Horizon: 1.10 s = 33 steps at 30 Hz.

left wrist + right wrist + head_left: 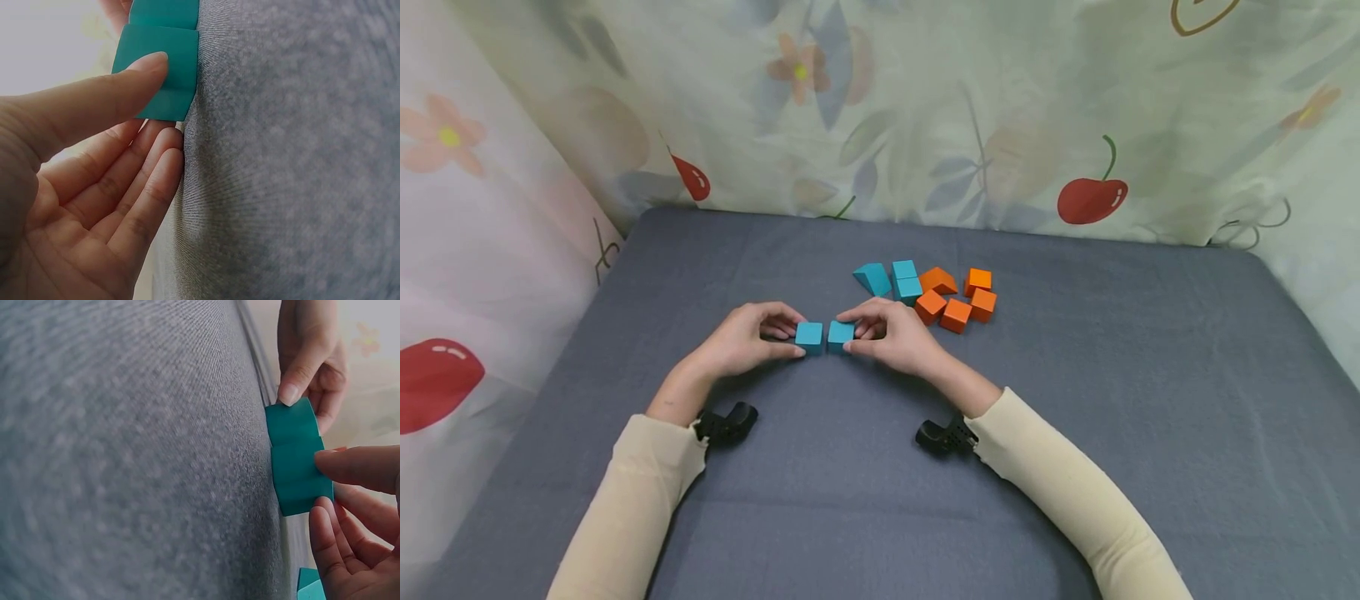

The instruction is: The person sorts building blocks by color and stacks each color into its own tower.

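Note:
Near the middle of the grey cloth, my left hand (747,340) pinches a blue cube (808,335) between thumb and fingers. Just right of it, my right hand (897,337) holds a second blue cube (840,335) the same way. A thin gap shows between the cubes in the head view. The left wrist view has the thumb lying across the front of the left cube (181,75), low at the cloth. In the right wrist view the right cube (297,469) stands beside the other, with fingertips at its side.
Behind my right hand lie a blue triangular block (872,278), two blue cubes (905,269), an orange triangular block (938,281) and several orange cubes (956,317). A patterned curtain (880,108) hangs along the table's far edge. Black wrist cameras (730,423) sit at both cuffs.

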{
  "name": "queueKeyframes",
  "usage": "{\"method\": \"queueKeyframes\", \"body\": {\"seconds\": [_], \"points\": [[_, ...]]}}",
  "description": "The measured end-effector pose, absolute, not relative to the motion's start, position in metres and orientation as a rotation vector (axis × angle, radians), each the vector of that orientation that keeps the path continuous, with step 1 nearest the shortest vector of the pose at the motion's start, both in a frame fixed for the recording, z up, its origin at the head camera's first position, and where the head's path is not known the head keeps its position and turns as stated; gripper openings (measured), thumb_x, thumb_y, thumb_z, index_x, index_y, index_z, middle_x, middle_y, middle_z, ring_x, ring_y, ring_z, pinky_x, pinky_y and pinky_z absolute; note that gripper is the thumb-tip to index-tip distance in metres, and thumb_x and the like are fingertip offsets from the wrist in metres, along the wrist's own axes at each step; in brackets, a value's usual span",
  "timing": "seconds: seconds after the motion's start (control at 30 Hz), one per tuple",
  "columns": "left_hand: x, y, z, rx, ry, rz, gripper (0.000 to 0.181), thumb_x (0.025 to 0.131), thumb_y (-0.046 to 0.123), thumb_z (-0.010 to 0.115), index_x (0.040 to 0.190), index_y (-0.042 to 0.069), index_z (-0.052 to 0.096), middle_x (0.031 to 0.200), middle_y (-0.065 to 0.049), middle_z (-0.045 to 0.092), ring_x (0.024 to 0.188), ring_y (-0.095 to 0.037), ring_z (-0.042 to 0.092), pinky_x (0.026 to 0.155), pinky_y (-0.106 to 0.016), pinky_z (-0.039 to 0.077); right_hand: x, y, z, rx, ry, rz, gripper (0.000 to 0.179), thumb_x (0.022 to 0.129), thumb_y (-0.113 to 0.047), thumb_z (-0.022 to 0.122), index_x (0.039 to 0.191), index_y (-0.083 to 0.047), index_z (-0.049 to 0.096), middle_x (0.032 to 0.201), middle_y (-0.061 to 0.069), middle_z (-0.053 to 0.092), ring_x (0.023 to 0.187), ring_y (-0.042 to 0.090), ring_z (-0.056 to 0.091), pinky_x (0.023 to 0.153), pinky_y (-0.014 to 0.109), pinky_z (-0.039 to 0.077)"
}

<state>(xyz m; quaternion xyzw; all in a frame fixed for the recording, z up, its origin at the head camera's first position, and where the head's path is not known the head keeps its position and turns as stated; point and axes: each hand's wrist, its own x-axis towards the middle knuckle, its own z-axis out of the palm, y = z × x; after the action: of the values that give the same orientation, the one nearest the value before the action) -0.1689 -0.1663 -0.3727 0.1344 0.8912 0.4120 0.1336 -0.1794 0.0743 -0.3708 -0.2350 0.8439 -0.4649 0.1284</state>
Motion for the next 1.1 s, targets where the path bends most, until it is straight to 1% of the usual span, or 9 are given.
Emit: {"method": "queueKeyframes", "body": {"seconds": [0.4, 0.87, 1.1], "points": [[-0.1693, -0.1661, -0.3728, 0.409, 2.572, 1.215, 0.036, 0.084, 0.010, 0.074, 0.116, -0.002, 0.062, 0.112, -0.018, 0.064, 0.104, -0.030, 0.061, 0.095, -0.044, 0.050, -0.1796, 0.0692, -0.3751, -0.735, 2.432, -1.380, 0.035, 0.083, -0.010, 0.074, 0.118, -0.006, 0.069, 0.099, 0.008, 0.063, 0.082, 0.015, 0.062, 0.067, 0.023, 0.054], [-0.1701, -0.1669, -0.3745, 0.406, 2.571, 1.215, 0.036, 0.084, 0.011, 0.074, 0.116, -0.001, 0.062, 0.112, -0.018, 0.064, 0.104, -0.029, 0.061, 0.094, -0.044, 0.050, -0.1792, 0.0680, -0.3750, -0.726, 2.419, -1.394, 0.037, 0.084, -0.010, 0.074, 0.120, -0.005, 0.067, 0.101, 0.010, 0.062, 0.083, 0.016, 0.061, 0.068, 0.023, 0.054], [-0.1698, -0.1670, -0.3742, 0.381, 2.565, 1.217, 0.037, 0.083, 0.010, 0.074, 0.117, 0.000, 0.062, 0.112, -0.017, 0.064, 0.104, -0.029, 0.062, 0.092, -0.043, 0.051, -0.1795, 0.0741, -0.3739, -0.692, 2.406, -1.479, 0.039, 0.084, -0.014, 0.074, 0.121, -0.004, 0.066, 0.107, 0.012, 0.064, 0.088, 0.019, 0.062, 0.073, 0.027, 0.055]]}}
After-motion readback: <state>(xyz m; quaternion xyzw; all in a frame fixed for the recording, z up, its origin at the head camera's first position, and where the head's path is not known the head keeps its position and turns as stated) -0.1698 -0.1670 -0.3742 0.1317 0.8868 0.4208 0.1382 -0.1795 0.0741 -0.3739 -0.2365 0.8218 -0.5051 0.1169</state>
